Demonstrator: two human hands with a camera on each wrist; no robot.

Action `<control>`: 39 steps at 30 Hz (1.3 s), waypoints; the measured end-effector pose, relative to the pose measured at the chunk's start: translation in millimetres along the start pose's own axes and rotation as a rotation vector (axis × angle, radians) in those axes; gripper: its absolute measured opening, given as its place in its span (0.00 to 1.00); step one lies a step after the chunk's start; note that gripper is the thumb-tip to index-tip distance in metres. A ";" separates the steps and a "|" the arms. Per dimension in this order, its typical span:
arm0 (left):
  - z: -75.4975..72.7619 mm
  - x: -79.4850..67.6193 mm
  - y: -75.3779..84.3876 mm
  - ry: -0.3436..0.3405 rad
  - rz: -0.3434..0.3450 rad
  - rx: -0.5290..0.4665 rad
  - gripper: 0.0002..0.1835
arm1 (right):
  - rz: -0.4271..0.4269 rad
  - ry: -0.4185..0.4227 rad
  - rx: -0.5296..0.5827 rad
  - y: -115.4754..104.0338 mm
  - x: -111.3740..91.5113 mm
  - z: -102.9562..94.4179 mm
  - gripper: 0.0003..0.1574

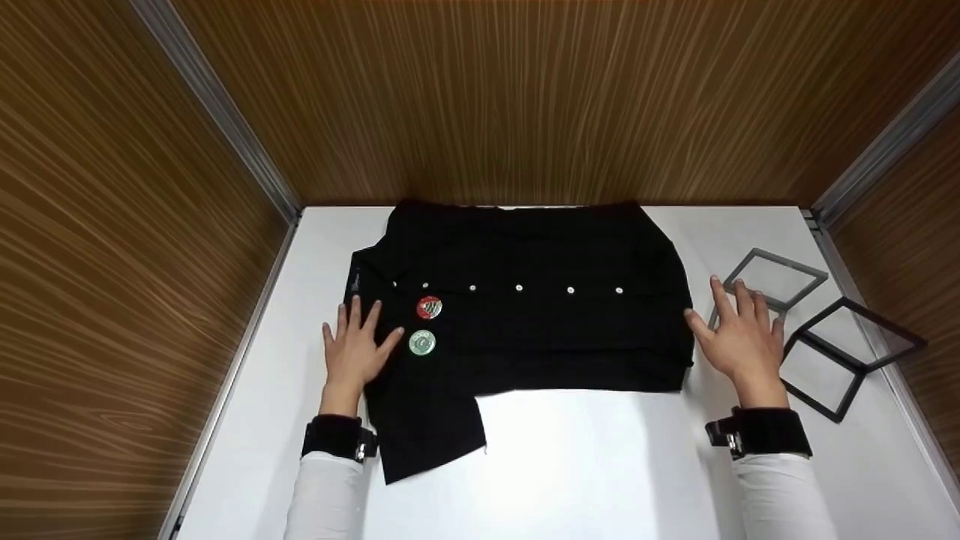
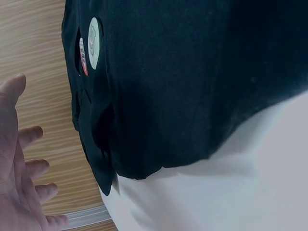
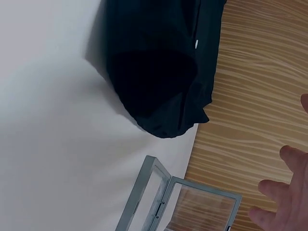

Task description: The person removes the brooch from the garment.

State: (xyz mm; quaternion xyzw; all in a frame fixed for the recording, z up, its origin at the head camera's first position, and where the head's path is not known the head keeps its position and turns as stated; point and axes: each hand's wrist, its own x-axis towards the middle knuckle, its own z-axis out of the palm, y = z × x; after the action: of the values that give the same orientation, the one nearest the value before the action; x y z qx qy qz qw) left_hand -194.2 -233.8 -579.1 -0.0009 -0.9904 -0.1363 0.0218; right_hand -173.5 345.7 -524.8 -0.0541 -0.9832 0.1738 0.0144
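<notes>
A black short-sleeved shirt [image 1: 555, 337] with a row of white buttons lies spread sideways on the white table, one sleeve [image 1: 431, 439] pointing toward me. Near its left end it carries a red badge [image 1: 429, 307] and a green badge [image 1: 421, 343], both also visible in the left wrist view. My left hand [image 1: 354, 352], fingers spread, is over the shirt's left edge; whether it touches the cloth, I cannot tell. Beside the right edge, my right hand [image 1: 742, 345] holds nothing, its fingers spread and partly covering a grey hinged frame [image 1: 790, 262].
A black hinged frame [image 1: 829, 350] stands partly unfolded at the right, near the grey one. Wood-grain panels [image 1: 525, 105] enclose the table [image 1: 570, 465] at the back and both sides, with metal strips [image 1: 217, 97] at the corners.
</notes>
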 end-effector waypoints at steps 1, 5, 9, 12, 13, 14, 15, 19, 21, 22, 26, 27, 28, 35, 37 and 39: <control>-0.1 0.3 0.5 0.001 0.001 0.001 0.43 | 0.001 0.000 0.002 -1.3 0.7 0.1 0.51; 0.1 0.2 3.3 -0.009 0.000 -0.004 0.43 | -0.001 -0.008 0.003 -6.8 2.3 1.9 0.51; 1.3 -2.1 7.3 -0.025 -0.002 -0.023 0.42 | -0.011 -0.030 0.007 -13.6 2.3 7.6 0.51; 2.3 -4.4 11.6 -0.038 -0.007 -0.042 0.42 | -0.023 -0.046 0.021 -21.0 2.1 13.5 0.51; 2.9 -4.9 13.2 -0.041 -0.006 -0.044 0.41 | -0.029 -0.052 0.027 -23.8 2.3 15.8 0.51; 3.5 -5.5 14.9 -0.043 -0.006 -0.049 0.41 | -0.036 -0.058 0.034 -26.6 2.5 18.3 0.50; 4.2 -6.1 16.7 -0.046 -0.004 -0.052 0.41 | -0.043 -0.065 0.042 -29.8 2.6 20.8 0.50; 7.8 -8.5 24.9 -0.056 0.007 -0.063 0.39 | -0.078 -0.094 0.049 -43.3 2.2 31.9 0.50; 10.7 -9.8 28.5 -0.065 0.016 -0.064 0.39 | -0.099 -0.108 0.043 -51.1 1.5 38.4 0.50; 12.3 -10.4 30.3 -0.070 0.022 -0.063 0.39 | -0.110 -0.115 0.036 -55.2 1.0 42.1 0.50; 17.8 -14.0 37.0 -0.095 0.036 -0.062 0.39 | -0.156 -0.143 0.008 -72.1 -1.2 58.1 0.49; 19.0 -14.6 38.5 -0.101 0.040 -0.061 0.39 | -0.166 -0.150 0.000 -76.1 -1.5 61.9 0.49; 20.3 -14.9 40.0 -0.108 0.041 -0.059 0.39 | -0.175 -0.157 -0.007 -79.8 -1.8 65.6 0.48; 29.0 -16.2 47.0 -0.160 0.033 -0.058 0.41 | -0.194 -0.260 -0.015 -93.2 -2.6 87.2 0.46; 32.0 -16.1 47.8 -0.176 0.028 -0.055 0.42 | -0.189 -0.282 -0.019 -93.5 -2.9 91.5 0.46; 35.3 -16.1 48.9 -0.188 0.027 -0.053 0.42 | -0.182 -0.298 -0.026 -92.1 -2.9 95.3 0.46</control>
State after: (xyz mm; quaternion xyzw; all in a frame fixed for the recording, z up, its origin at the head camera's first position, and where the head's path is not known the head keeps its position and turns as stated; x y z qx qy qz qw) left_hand -179.2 -177.1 -600.5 -0.0274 -0.9840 -0.1615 -0.0695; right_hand -184.4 226.9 -582.7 0.0611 -0.9774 0.1653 -0.1165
